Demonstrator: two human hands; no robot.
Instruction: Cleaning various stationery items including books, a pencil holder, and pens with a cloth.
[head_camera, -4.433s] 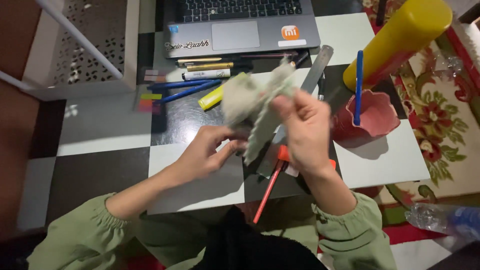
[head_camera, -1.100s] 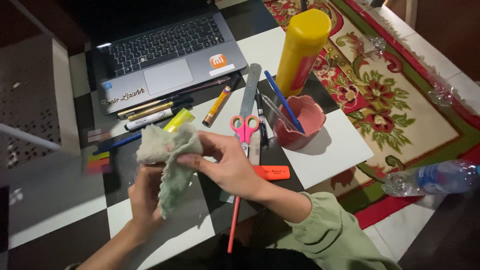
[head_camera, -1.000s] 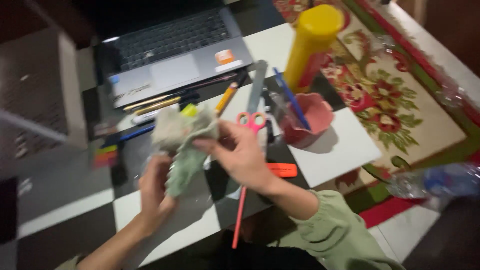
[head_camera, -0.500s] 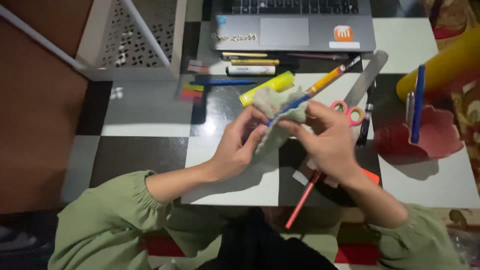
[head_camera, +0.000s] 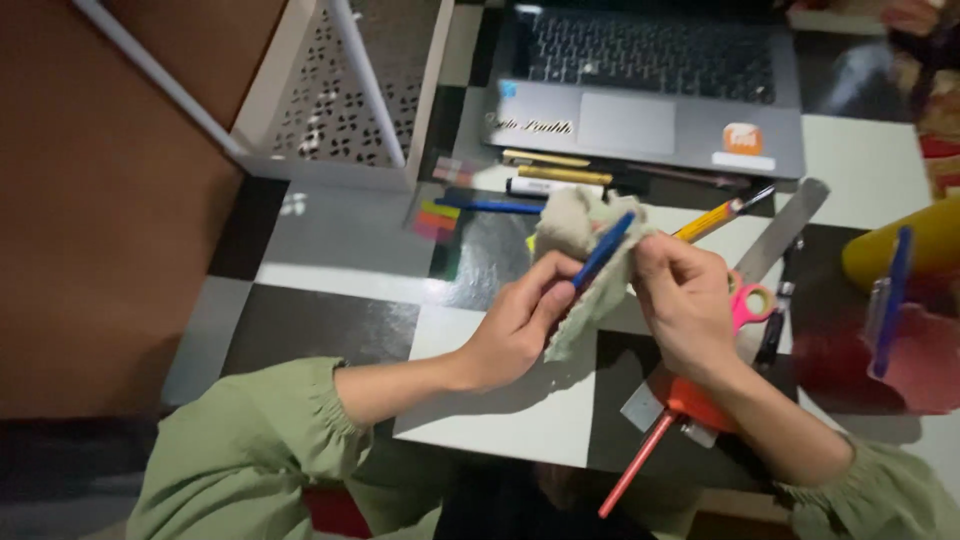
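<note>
I am pinching the blue pen (head_camera: 603, 250) in my left hand (head_camera: 520, 325) while my right hand (head_camera: 685, 300) is clamping the grey cloth (head_camera: 585, 275) around its barrel; wiping looks midway.

Laptop (head_camera: 650, 100) at table's (head_camera: 500, 420) far edge; pens (head_camera: 545, 172) lie just before it. Cloth (head_camera: 580, 270) with pen (head_camera: 603, 250) held between left hand (head_camera: 520, 325) and right hand (head_camera: 690, 300). Scissors (head_camera: 748, 300), ruler (head_camera: 785, 225) right of hands; cup (head_camera: 925, 350) farther right.

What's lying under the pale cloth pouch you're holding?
Under the cloth pouch, held by the left hand and right hand with a blue pen on it, only checkered table shows. Anything directly beneath is covered.
</note>
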